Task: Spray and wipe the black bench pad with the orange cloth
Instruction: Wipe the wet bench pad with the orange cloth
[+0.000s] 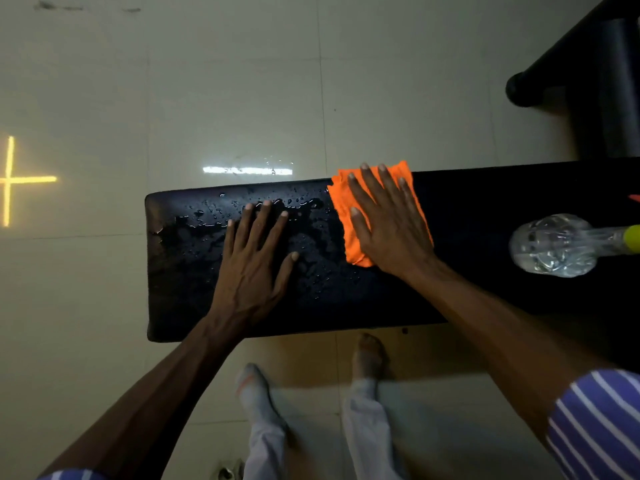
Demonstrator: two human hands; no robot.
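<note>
Dim room; glare streaks on my wet bench pad [214, 216] and floor tiles [247, 170]; frame edges bend and blur.

You'll find nothing to read here — no text, label, brand or number, not even on the clear bottle [557, 245] at three o'clock.
</note>
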